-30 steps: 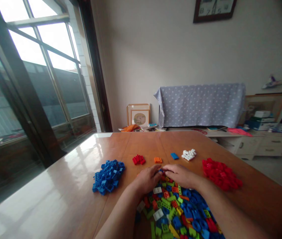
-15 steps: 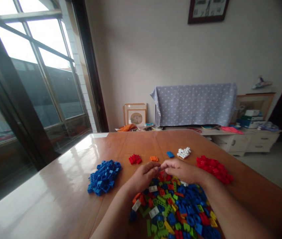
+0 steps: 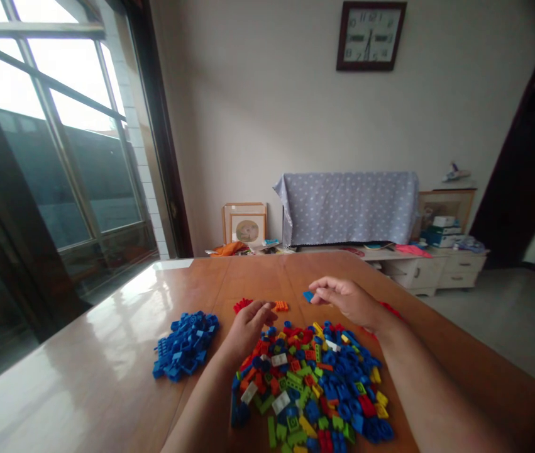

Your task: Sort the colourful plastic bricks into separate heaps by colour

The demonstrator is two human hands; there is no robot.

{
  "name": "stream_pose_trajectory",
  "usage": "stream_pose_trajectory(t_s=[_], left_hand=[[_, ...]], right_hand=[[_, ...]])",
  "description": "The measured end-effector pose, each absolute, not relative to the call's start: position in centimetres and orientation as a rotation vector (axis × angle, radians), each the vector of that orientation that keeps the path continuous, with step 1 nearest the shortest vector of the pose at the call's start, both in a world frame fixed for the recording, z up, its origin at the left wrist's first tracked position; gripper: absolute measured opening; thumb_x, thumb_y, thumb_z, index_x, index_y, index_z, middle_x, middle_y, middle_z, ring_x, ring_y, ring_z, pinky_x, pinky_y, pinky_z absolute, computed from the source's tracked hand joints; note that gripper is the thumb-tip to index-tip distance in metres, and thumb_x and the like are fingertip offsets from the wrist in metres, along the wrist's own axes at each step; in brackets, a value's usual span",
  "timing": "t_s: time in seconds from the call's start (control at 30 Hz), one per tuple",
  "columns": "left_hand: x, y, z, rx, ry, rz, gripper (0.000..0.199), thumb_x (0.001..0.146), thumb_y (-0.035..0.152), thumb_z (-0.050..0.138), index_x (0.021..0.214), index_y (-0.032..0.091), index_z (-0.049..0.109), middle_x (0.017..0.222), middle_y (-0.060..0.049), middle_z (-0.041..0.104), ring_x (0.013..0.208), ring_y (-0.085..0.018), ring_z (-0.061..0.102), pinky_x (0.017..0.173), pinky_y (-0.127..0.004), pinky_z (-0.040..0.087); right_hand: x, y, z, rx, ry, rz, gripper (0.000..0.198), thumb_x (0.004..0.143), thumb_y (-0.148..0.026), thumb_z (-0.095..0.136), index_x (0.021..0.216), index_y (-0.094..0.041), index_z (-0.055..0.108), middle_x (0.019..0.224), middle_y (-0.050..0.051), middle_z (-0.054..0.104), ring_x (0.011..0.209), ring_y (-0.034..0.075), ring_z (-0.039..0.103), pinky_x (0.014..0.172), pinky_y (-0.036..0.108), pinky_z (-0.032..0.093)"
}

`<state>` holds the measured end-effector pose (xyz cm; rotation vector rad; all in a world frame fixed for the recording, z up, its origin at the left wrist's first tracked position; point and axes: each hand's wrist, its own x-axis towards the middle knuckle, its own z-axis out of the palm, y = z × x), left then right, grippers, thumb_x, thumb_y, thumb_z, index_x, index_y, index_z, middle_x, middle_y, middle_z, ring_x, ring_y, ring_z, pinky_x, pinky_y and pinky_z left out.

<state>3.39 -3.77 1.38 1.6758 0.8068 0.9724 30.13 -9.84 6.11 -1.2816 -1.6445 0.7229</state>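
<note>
My left hand [image 3: 249, 322] hovers at the far left edge of the mixed heap of toy building bricks [image 3: 305, 390], fingers loosely bent and thumb apart, with nothing visible in it. It partly covers a small red brick group [image 3: 241, 305], while an orange brick group [image 3: 281, 306] lies just past its fingertips. My right hand [image 3: 345, 299] is beyond the heap, its fingers curled together beside a flat blue brick [image 3: 308, 296] on the table. Whatever is between those fingertips is too small to make out. My right hand and forearm mostly hide a red brick pile [image 3: 390, 308].
A blue brick pile [image 3: 187, 346] lies left of my left forearm on the wooden table [image 3: 121, 352]. Beyond the table's far edge stands a low white cabinet [image 3: 437, 270], with a cloth-covered object [image 3: 349, 207] on it. A window [image 3: 73, 126] is at the left.
My hands, together over the heap's far edge before, are now apart: the left moved left, the right forward beside the blue brick. The white brick group is now hidden. The camera view has tilted up.
</note>
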Motion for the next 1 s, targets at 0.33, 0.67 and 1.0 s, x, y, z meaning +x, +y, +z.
stream_pose_trajectory(t_s=[0.33, 0.67, 1.0], left_hand=[[2.5, -2.4, 1.2, 1.552, 0.929, 1.214, 0.05, 0.088, 0.057, 0.058, 0.104, 0.012, 0.071, 0.091, -0.012, 0.074, 0.084, -0.022, 0.067, 0.078, -0.031, 0.05], [3.0, -1.7, -1.7, 2.105, 1.211, 0.917, 0.033, 0.091, 0.045, 0.054, 0.089, 0.019, 0.074, 0.09, -0.007, 0.073, 0.084, -0.021, 0.065, 0.076, -0.029, 0.045], [4.1, -2.8, -1.5, 2.446, 1.5, 0.453, 0.029, 0.087, 0.045, 0.055, 0.101, 0.032, 0.076, 0.116, -0.005, 0.071, 0.121, -0.031, 0.054, 0.104, -0.046, 0.035]], right_hand=[[31.6, -10.3, 2.4, -1.27, -1.285, 0.548, 0.041, 0.093, -0.056, 0.054, 0.1, -0.018, 0.069, 0.092, 0.006, 0.074, 0.087, 0.02, 0.067, 0.08, 0.031, 0.052], [30.4, -9.7, -1.7, -1.451, -1.607, 0.274, 0.033, 0.096, -0.047, 0.047, 0.082, -0.022, 0.065, 0.071, 0.0, 0.064, 0.066, 0.017, 0.056, 0.062, 0.026, 0.043], [30.8, -10.2, -1.5, -1.473, -1.676, 0.258, 0.034, 0.098, -0.046, 0.045, 0.082, -0.023, 0.064, 0.07, 0.0, 0.063, 0.066, 0.017, 0.057, 0.061, 0.026, 0.041]])
